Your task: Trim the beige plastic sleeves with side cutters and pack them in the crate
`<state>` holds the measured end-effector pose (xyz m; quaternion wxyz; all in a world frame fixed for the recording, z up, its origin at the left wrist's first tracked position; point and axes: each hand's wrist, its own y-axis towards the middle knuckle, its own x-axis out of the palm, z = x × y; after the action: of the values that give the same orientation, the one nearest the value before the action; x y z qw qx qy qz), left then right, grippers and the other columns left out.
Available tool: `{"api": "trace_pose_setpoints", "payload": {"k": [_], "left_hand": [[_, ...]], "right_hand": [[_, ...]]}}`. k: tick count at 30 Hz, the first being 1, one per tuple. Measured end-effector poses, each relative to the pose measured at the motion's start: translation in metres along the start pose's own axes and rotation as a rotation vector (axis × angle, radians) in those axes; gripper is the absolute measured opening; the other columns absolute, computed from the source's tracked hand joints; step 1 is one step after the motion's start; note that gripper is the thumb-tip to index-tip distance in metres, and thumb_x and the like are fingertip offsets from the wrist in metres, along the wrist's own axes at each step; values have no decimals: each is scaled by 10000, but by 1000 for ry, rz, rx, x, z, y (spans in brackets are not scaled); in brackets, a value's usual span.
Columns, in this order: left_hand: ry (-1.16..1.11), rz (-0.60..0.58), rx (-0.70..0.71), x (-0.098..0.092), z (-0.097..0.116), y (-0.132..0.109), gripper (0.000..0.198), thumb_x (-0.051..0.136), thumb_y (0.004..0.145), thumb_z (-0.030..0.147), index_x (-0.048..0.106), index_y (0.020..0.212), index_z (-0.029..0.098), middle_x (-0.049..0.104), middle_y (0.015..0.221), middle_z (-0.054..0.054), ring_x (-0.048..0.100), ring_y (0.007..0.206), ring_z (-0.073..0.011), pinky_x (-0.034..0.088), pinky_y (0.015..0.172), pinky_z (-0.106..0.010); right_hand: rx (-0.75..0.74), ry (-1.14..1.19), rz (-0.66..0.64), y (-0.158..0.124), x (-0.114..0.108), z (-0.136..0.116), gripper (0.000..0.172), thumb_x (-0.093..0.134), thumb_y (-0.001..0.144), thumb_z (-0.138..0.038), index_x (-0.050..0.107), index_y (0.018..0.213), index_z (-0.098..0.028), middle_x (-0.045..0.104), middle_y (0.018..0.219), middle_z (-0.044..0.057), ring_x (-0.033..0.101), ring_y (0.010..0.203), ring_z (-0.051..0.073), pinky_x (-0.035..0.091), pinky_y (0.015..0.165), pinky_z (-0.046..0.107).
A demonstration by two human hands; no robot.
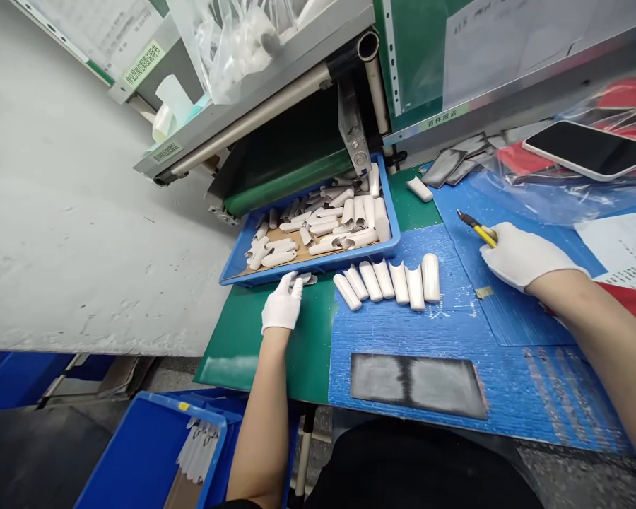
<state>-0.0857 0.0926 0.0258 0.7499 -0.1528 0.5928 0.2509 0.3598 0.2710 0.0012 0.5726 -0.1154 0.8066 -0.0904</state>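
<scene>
gripping a yellow utility knife (pixel 475 228), right hand (pixel 524 256) sits below a 首件报告 label (pixel 439 119); left hand's (pixel 282 304) grip unclear.

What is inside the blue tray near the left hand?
The blue tray holds loose white half-round pieces on a brown cardboard liner; whatever lies beneath the liner cannot be seen.

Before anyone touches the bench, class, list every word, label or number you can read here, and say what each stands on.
"首件报告" (seemingly): green-and-white strip on the metal rail.
Green label on the upper-left holder: Chinese, too small to read.
Rail label on the grey frame: too blurred.
Printed sheet, right: too small.
</scene>
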Motion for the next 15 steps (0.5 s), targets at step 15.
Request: {"api": "trace_pose_setpoints", "payload": {"k": [15], "left_hand": [[90, -335, 153, -7, -8, 4, 473, 538, 966, 225, 576, 1435, 279, 768, 1226, -105, 734, 1080, -282, 563, 990, -423]], "right_hand": [[-22, -21, -2, 2, 4, 1, 447, 511, 995, -377, 573, 1413, -230, 721, 1156, 212, 655, 883, 315, 433, 766, 422]]}}
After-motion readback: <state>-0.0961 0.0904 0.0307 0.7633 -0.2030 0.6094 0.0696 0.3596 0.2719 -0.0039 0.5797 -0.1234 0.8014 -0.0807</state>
